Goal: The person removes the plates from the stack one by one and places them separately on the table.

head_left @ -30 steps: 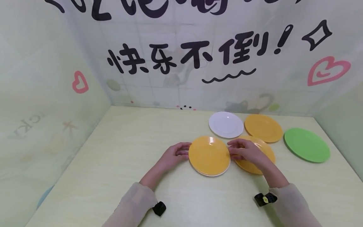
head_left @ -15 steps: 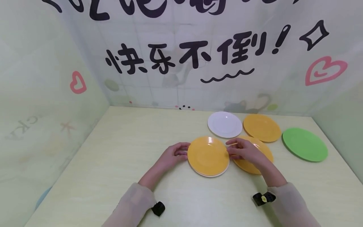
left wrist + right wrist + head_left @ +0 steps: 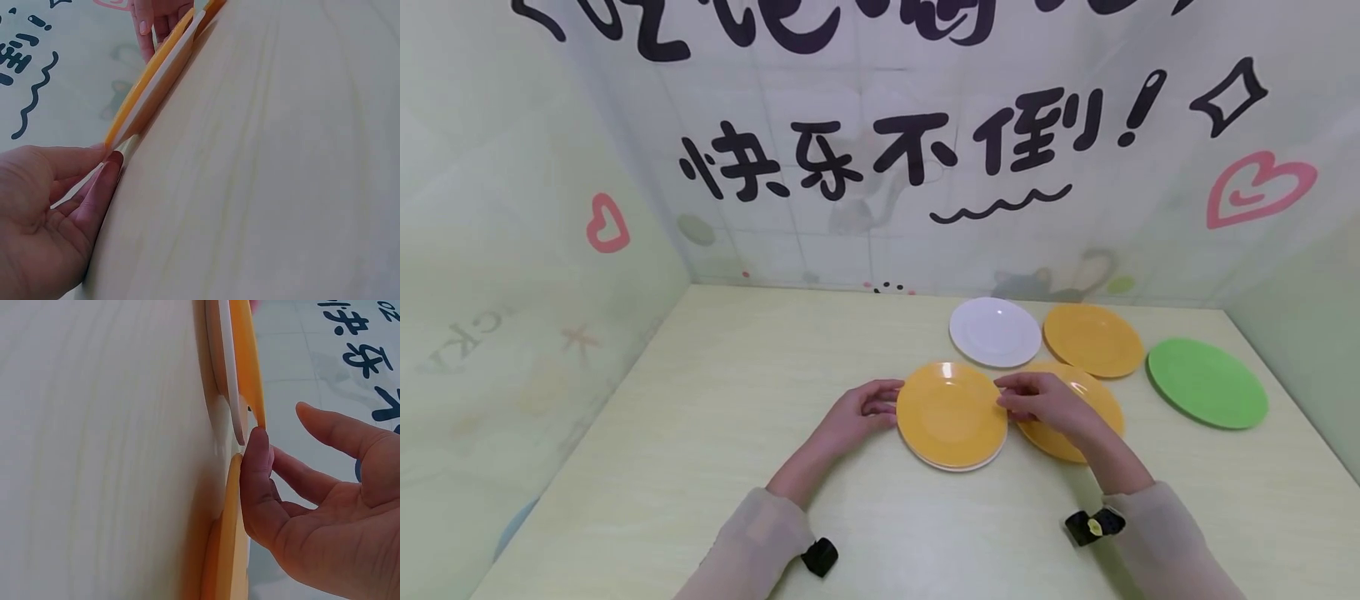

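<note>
An orange plate [image 3: 951, 417] lies on a white plate [image 3: 957, 468], whose rim peeks out below its near side. At the stack's left edge, my left hand [image 3: 855, 414] pinches the rims between its fingertips, as the left wrist view shows. On the opposite side, my right hand [image 3: 1047, 400] holds the orange rim at its fingertips, with one digit standing apart in the right wrist view. There, the orange plate [image 3: 249, 356] sits slightly above the white plate [image 3: 228, 369] along this edge. Behind my right hand lies a second orange plate [image 3: 1101, 408], partly covered by it.
Further back on the wooden table [image 3: 760, 350] are a separate white plate [image 3: 995, 333] and another orange plate [image 3: 1093, 340]. A green plate [image 3: 1207, 383] lies at the right. Printed cloth walls [image 3: 880, 233] enclose the table at the back and sides.
My right hand has shifted slightly, its fingertips now a little further over the orange plate's rim. The left hand stays at the stack's left edge. The other plates have not moved.
</note>
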